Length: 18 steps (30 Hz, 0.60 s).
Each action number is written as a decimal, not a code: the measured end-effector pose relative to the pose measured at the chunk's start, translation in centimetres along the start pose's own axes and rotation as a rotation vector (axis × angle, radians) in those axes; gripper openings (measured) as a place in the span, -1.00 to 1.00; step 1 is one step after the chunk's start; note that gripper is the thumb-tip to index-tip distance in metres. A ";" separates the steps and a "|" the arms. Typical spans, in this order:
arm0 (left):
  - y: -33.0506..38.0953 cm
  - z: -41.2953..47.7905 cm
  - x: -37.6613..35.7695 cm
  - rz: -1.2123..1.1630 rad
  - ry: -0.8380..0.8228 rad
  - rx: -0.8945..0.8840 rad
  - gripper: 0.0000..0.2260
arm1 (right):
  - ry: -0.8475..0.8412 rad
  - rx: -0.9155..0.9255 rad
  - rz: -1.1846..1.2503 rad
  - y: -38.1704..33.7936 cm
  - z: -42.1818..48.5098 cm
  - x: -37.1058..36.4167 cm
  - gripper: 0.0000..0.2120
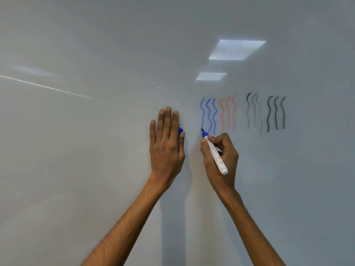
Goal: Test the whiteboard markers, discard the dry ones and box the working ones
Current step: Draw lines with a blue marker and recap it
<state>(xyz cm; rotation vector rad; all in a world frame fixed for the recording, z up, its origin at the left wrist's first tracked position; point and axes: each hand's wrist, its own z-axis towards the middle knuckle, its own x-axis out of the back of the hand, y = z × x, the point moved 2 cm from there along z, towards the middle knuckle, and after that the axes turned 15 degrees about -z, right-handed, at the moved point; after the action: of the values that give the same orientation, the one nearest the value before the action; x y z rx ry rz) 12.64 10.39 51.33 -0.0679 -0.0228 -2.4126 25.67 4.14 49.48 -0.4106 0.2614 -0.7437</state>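
The right hand (pixel 219 154) has its grip pressed together around the blue marker (pixel 215 152). Thumb and forefinger pinch the white barrel just behind the blue collar, and the other fingers curl beneath. The marker's tip touches the whiteboard (pixel 96 131) at the foot of the leftmost of three blue wavy lines (pixel 208 116), and its barrel slants down and to the right across the knuckles.

The step in hand looks like the writing test for this marker. To do it well, light, even pressure and a steady stroke should show whether the ink runs full or thins out. These blue strokes read solid, so I judge the marker fit for the box. The pale red lines (pixel 228 112) beside them look weaker. Of the two sets of black lines (pixel 276 113) further right, the left set is fainter.

The right wrist is bent slightly back, and the forearm rises from the lower right. The left hand (pixel 166 143) lies flat on the board just left of the strokes, fingers straight and together. Its thumb pins the blue cap (pixel 181 130) against the forefinger's side, ready for recapping. No box or bin is in view.
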 end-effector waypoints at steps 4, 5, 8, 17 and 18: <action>0.0 -0.4 0.1 -0.019 0.007 -0.005 -0.54 | -0.008 -0.051 0.007 0.5 -1.2 0.4 -0.84; -0.1 -0.5 0.1 -0.034 0.010 -0.003 -0.54 | -0.014 -0.056 0.004 0.6 -1.5 0.4 -0.84; -0.2 -1.6 0.1 -0.095 0.017 -0.002 -0.55 | -0.032 -0.069 0.007 0.5 -2.0 0.7 -0.85; -0.2 -5.5 0.8 -0.234 0.005 -0.017 -0.59 | -0.125 -0.275 0.199 -0.1 -2.3 2.6 -0.87; -0.2 -5.7 0.9 -0.257 -0.003 -0.011 -0.60 | -0.141 -0.296 0.243 -0.2 -2.5 2.9 -0.86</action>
<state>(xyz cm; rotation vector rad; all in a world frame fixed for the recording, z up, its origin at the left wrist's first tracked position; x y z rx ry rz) 11.61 9.73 45.74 -0.0773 -0.0208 -2.6696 26.71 1.31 47.09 -0.6962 0.2833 -0.4353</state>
